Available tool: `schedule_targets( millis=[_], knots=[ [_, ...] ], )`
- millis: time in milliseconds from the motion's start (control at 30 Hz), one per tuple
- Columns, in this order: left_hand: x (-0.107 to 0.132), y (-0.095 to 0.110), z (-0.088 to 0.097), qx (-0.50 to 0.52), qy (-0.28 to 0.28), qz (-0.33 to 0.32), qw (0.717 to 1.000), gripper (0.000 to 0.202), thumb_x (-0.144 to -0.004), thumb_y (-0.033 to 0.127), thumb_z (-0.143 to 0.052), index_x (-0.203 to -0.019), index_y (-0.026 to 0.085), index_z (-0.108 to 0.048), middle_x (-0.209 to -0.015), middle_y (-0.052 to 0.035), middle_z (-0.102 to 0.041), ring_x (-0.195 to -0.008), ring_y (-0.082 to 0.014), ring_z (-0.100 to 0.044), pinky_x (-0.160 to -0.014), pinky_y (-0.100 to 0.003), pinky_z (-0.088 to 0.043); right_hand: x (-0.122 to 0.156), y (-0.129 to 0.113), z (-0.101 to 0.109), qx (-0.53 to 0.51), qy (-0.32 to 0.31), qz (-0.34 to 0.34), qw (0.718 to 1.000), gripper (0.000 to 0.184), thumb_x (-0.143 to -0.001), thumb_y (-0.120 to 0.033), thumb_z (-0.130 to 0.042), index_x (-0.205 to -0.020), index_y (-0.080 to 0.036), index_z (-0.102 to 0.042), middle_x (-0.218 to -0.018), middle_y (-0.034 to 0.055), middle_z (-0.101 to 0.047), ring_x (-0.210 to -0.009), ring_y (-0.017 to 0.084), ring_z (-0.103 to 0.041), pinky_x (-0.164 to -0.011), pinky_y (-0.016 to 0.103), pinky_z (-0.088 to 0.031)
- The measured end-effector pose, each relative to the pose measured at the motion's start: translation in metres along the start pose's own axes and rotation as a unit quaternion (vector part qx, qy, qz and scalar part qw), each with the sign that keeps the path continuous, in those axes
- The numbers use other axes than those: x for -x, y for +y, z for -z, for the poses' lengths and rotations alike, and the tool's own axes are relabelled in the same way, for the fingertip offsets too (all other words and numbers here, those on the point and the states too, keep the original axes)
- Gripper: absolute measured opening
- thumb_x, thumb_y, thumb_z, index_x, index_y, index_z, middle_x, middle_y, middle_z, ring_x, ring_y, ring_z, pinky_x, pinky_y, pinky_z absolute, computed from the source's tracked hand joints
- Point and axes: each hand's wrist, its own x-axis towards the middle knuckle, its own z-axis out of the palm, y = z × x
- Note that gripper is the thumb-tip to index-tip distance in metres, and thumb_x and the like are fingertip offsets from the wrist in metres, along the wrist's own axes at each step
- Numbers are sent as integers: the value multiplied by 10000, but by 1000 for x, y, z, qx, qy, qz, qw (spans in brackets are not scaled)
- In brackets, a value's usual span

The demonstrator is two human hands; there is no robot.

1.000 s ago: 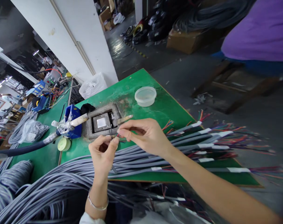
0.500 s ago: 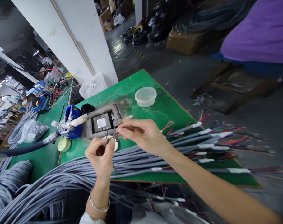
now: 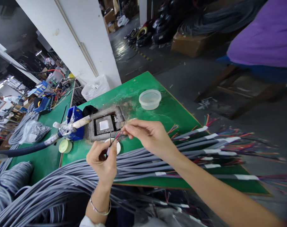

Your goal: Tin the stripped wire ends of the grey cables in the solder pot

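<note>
My left hand (image 3: 103, 157) pinches the end of a grey cable between thumb and forefinger, and its thin coloured wires (image 3: 117, 136) fan out above the fingertips. Red, green and dark strands show among them. My right hand (image 3: 145, 134) is just to the right, thumb and fingers pressed together beside the wire tips. What it holds, if anything, is too small to make out. Behind the hands sits a square grey pot (image 3: 104, 124) with a shiny silver surface in its middle. A small white round dish (image 3: 118, 147) lies partly hidden behind my left fingers.
Many grey cables (image 3: 138, 164) with white-taped ends run across the green table (image 3: 131, 85). A clear plastic tub (image 3: 150, 100), a blue bin (image 3: 76, 132), a taped nozzle on a dark hose (image 3: 30, 149) and a pale green tub (image 3: 65, 146) surround the pot. A person in purple (image 3: 264, 34) sits at right.
My right hand has drawn slightly away from the wires, up and to the right. The coloured wires now stand free of its fingertips. My left hand keeps its pinch almost in place.
</note>
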Motion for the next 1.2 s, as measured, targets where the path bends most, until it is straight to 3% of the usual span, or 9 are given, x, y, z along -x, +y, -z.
schedule_targets(
  millis=[133,333,467,633,800,867,967,1100,1200],
  knots=[
    [2,-2,0,21,-3,33,999,62,-707,191,-699,-648,178,-692,-497,47,-480,-443,-58,-393,-413,-197,-281,1,3,-2,9,-28,19,999,168,-729,-313,-618,-683,-165,-681,-670,46,-687,-632,150,-600,-579,267,-486],
    [5,-4,-2,103,-39,131,985,156,-724,240,-693,-596,162,-654,-455,61,-413,-391,-46,-331,-401,-206,-266,4,3,-5,23,-4,64,998,140,-750,-260,-602,-666,-171,-671,-656,35,-687,-627,138,-596,-584,256,-475],
    [4,-6,-4,132,-32,151,979,203,-710,228,-706,-544,154,-614,-444,69,-389,-390,-37,-309,-403,-197,-259,5,2,-6,41,2,80,996,150,-766,-253,-589,-674,-164,-667,-637,30,-677,-598,125,-576,-541,238,-443],
    [4,-8,-2,139,3,131,982,162,-703,185,-708,-562,165,-631,-468,76,-401,-393,-24,-293,-410,-186,-253,6,3,-7,49,-16,57,997,158,-745,-245,-585,-636,-159,-660,-590,26,-658,-558,120,-552,-506,235,-411],
    [5,-3,0,79,6,46,996,102,-694,130,-698,-612,176,-658,-484,70,-438,-437,-34,-354,-418,-172,-268,2,3,-7,-25,-35,-13,999,198,-734,-295,-572,-628,-155,-663,-592,30,-658,-536,112,-554,-506,226,-434],
    [4,0,0,57,-7,19,998,97,-687,117,-695,-617,172,-658,-490,66,-449,-451,-39,-372,-426,-172,-284,1,3,-6,-23,-55,-12,998,193,-728,-305,-589,-637,-151,-659,-602,31,-653,-546,112,-555,-517,225,-441],
    [1,2,2,36,-48,17,998,84,-688,123,-690,-620,162,-659,-492,59,-458,-448,-46,-371,-421,-183,-286,2,2,-3,10,-64,45,997,145,-751,-266,-594,-677,-151,-644,-627,27,-634,-584,115,-553,-544,227,-448],
    [-4,3,7,33,-119,70,990,126,-689,160,-697,-576,150,-639,-487,51,-462,-447,-50,-362,-413,-192,-267,2,1,4,123,-66,186,973,134,-806,-189,-568,-684,-161,-613,-642,22,-611,-613,117,-536,-604,251,-437],
    [-5,2,7,59,-122,96,986,163,-684,168,-704,-548,147,-617,-481,52,-460,-454,-49,-374,-425,-186,-282,2,2,7,171,-61,232,956,149,-817,-168,-577,-671,-164,-604,-639,15,-631,-610,112,-552,-668,269,-439]
  ],
)
